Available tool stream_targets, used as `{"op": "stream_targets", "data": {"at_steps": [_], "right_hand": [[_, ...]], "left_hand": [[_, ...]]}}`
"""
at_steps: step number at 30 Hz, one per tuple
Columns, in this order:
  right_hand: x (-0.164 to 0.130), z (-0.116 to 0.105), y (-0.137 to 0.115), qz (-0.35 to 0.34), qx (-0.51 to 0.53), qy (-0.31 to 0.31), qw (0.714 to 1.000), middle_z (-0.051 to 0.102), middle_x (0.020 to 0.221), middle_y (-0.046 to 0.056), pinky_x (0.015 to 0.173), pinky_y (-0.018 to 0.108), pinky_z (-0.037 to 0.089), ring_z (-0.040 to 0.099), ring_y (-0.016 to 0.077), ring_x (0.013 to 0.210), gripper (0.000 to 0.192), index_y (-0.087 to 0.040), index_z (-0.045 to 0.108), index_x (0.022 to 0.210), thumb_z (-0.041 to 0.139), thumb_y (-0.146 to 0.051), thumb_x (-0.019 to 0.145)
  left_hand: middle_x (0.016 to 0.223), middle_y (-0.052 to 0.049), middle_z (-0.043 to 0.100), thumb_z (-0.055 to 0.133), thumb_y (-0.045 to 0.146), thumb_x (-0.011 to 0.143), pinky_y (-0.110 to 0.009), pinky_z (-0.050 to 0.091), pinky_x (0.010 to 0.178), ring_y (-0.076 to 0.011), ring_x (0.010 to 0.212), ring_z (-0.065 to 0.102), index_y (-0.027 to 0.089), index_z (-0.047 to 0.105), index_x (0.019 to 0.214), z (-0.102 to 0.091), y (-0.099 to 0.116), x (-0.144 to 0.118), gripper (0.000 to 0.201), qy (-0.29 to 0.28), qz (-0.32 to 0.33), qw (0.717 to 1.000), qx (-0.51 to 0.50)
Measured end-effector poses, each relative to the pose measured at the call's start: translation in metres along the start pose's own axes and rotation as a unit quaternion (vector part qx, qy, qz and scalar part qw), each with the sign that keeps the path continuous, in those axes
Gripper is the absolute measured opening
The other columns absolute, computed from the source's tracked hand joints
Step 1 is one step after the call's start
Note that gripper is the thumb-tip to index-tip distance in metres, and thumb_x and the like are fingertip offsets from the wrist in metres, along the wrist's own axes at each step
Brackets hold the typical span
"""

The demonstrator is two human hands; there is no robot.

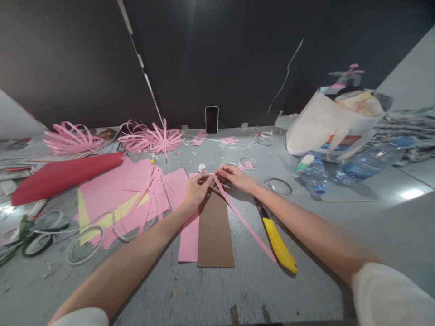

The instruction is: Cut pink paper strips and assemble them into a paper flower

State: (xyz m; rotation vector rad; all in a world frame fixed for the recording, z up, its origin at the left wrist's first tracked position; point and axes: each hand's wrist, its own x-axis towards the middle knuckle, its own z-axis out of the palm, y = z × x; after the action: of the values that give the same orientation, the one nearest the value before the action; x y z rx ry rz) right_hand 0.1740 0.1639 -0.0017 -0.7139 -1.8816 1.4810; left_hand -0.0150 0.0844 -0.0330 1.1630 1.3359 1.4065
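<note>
A grey, scuffed counter (217, 290) fills the lower view. Behind it, from ten to two o'clock, rises a dark wall (238, 59). At four o'clock a bright patch of light (412, 194) glares off the surface.

Your cardboard strip (215, 231) lies mid-table. Knife (279, 244) just right of it. Paper sheets (125, 199) to its left. Phone (211, 119) far behind it. Bottles (314, 174) back right.

Matt pink paper strip (243, 217), brown cardboard (215, 235), glossy yellow plastic cutter (280, 246).
</note>
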Motion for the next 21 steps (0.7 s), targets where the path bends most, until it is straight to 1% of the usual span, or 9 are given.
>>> {"op": "stream_targets", "data": {"at_steps": [3, 6, 8, 11, 14, 16, 18, 21], "right_hand": [[0.001, 0.002, -0.002, 0.005, 0.018, -0.008, 1.0, 0.059, 0.074, 0.0, 0.059, 0.03, 0.037, 0.049, 0.0147, 0.065, 0.054, -0.019, 0.072, 0.088, 0.065, -0.072, 0.096], [0.002, 0.005, -0.004, 0.033, 0.058, -0.018, 0.998, 0.054, 0.068, -0.001, 0.056, 0.03, 0.034, 0.043, 0.014, 0.06, 0.056, -0.021, 0.068, 0.075, 0.066, -0.074, 0.094], [0.003, 0.008, -0.007, 0.062, 0.102, -0.031, 0.992, 0.054, 0.067, -0.001, 0.056, 0.03, 0.035, 0.043, 0.0138, 0.06, 0.055, -0.021, 0.066, 0.072, 0.071, -0.073, 0.091], [0.003, 0.01, -0.009, 0.108, 0.17, -0.07, 0.977, 0.058, 0.07, -0.001, 0.057, 0.029, 0.039, 0.048, 0.0138, 0.062, 0.049, -0.02, 0.068, 0.076, 0.08, -0.066, 0.088], [0.003, 0.01, -0.009, 0.144, 0.205, -0.099, 0.963, 0.066, 0.076, 0.003, 0.057, 0.029, 0.041, 0.056, 0.0153, 0.065, 0.048, -0.019, 0.072, 0.083, 0.082, -0.065, 0.086], [0.002, 0.01, -0.008, 0.153, 0.218, -0.107, 0.958, 0.07, 0.081, 0.005, 0.061, 0.029, 0.045, 0.06, 0.0164, 0.07, 0.047, -0.018, 0.074, 0.085, 0.083, -0.065, 0.085], [0.002, 0.01, -0.008, 0.151, 0.229, -0.116, 0.955, 0.069, 0.08, 0.004, 0.065, 0.029, 0.047, 0.059, 0.0158, 0.071, 0.043, -0.019, 0.074, 0.083, 0.086, -0.06, 0.084], [0.0, 0.01, -0.01, 0.137, 0.236, -0.128, 0.954, 0.063, 0.076, 0.001, 0.062, 0.029, 0.044, 0.052, 0.0141, 0.067, 0.038, -0.02, 0.072, 0.08, 0.089, -0.054, 0.083]], "left_hand": [[0.101, -0.009, 0.08, 0.078, 0.052, 0.089, -0.026, 0.055, 0.062, -0.0181, 0.078, 0.072, 0.02, 0.083, 0.097, -0.001, -0.001, 0.0, 0.034, 0.009, 0.036, 0.999, 0.008], [0.109, -0.009, 0.079, 0.076, 0.053, 0.091, -0.029, 0.06, 0.071, -0.0205, 0.09, 0.073, 0.021, 0.082, 0.097, -0.002, 0.002, -0.001, 0.033, 0.012, 0.076, 0.997, 0.016], [0.113, -0.009, 0.077, 0.076, 0.054, 0.092, -0.028, 0.06, 0.072, -0.0213, 0.095, 0.073, 0.022, 0.081, 0.096, -0.002, 0.006, -0.003, 0.033, 0.011, 0.096, 0.995, 0.022], [0.115, -0.008, 0.075, 0.074, 0.053, 0.093, -0.027, 0.06, 0.072, -0.0208, 0.097, 0.072, 0.022, 0.079, 0.096, -0.002, 0.011, -0.006, 0.031, 0.014, 0.116, 0.993, 0.022], [0.114, -0.008, 0.074, 0.073, 0.052, 0.094, -0.027, 0.06, 0.074, -0.02, 0.096, 0.072, 0.023, 0.078, 0.098, -0.002, 0.013, -0.007, 0.03, 0.008, 0.123, 0.992, 0.018], [0.114, -0.009, 0.073, 0.073, 0.052, 0.095, -0.026, 0.06, 0.072, -0.0197, 0.095, 0.071, 0.023, 0.078, 0.098, -0.002, 0.013, -0.007, 0.03, -0.001, 0.117, 0.993, 0.016], [0.115, -0.009, 0.073, 0.073, 0.054, 0.095, -0.026, 0.059, 0.068, -0.0195, 0.092, 0.071, 0.022, 0.077, 0.098, -0.002, 0.011, -0.007, 0.032, -0.005, 0.106, 0.994, 0.015], [0.116, -0.01, 0.073, 0.072, 0.058, 0.094, -0.025, 0.058, 0.063, -0.0191, 0.089, 0.071, 0.022, 0.076, 0.101, -0.003, 0.008, -0.005, 0.037, -0.008, 0.093, 0.996, 0.011]]}}
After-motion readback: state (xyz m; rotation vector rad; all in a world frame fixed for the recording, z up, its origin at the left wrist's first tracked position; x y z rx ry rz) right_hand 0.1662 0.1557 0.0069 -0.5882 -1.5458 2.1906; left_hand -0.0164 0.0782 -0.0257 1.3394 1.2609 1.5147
